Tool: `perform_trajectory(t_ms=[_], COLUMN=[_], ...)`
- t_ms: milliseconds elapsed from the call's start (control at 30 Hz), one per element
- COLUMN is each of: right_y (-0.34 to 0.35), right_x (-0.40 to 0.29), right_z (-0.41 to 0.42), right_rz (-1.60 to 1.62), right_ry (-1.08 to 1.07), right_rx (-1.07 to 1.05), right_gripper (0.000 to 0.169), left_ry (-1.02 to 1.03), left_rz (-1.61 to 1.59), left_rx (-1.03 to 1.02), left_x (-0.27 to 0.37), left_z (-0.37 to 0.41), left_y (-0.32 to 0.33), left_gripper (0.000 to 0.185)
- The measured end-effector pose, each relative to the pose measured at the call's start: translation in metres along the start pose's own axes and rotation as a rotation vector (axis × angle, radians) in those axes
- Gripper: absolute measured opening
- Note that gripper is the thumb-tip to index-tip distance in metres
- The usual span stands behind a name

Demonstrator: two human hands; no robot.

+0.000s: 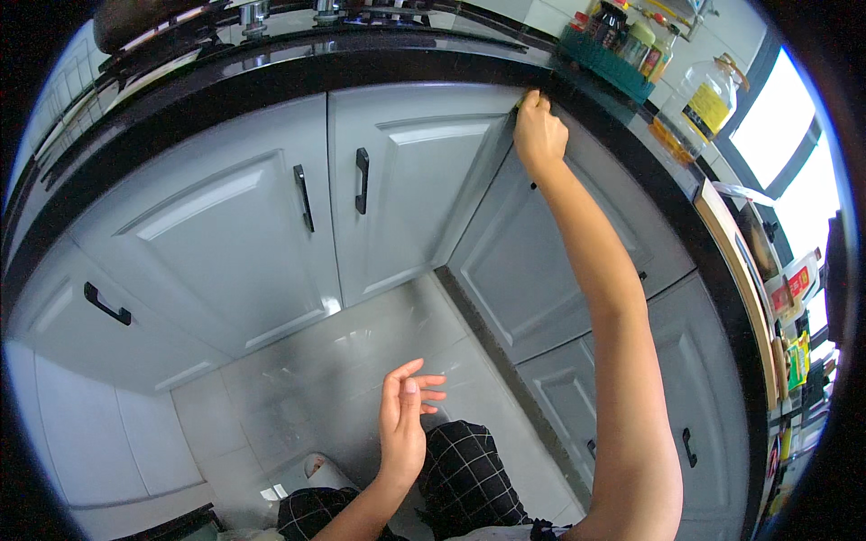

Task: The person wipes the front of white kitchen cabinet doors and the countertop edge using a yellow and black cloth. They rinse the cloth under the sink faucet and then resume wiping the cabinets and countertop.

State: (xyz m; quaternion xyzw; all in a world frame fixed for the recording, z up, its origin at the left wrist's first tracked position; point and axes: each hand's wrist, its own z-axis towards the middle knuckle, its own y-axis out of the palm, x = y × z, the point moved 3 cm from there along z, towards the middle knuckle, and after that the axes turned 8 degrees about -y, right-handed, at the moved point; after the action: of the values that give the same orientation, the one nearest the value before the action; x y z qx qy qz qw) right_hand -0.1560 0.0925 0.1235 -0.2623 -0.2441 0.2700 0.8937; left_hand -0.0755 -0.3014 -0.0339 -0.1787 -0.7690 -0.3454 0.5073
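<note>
My right hand reaches up to the inner corner of the grey cabinets, just under the black countertop edge. Its fingers are curled at the top corner of a cabinet door. A little greenish material shows by the fingertips; what it is cannot be told. My left hand hangs over the floor above my knees, fingers apart and slightly bent, touching nothing. Black handles are on the doors, which look closed.
On the right counter stand a green basket of bottles and jars, a large plastic jug of amber liquid and a wooden board. A gas stove is at the top. Grey drawers line the right side.
</note>
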Motion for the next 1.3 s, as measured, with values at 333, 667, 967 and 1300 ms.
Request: perform_trajectory(t_ms=[333, 667, 967, 1300], right_y=[-0.019, -0.007, 0.023, 0.011], right_x=[0.014, 0.016, 0.004, 0.010], right_z=[-0.009, -0.005, 0.006, -0.001], right_rz=[-0.109, -0.479, -0.351, -0.468], right_ry=[-0.351, -0.485, -0.235, -0.309], right_rx=[0.087, 0.183, 0.011, -0.178], right_gripper=[0.018, 0.014, 0.024, 0.028], left_ry=[-0.011, -0.044, 0.033, 0.081], left_rz=[0.046, 0.078, 0.077, 0.055], left_rx=[-0.078, -0.124, -0.068, -0.019], left_x=[0.003, -0.003, 0.008, 0.018], left_z=[-0.001, -0.002, 0.005, -0.004], left_y=[0.004, 0.003, 0.004, 0.005], left_gripper=[0.035, 0.036, 0.033, 0.032])
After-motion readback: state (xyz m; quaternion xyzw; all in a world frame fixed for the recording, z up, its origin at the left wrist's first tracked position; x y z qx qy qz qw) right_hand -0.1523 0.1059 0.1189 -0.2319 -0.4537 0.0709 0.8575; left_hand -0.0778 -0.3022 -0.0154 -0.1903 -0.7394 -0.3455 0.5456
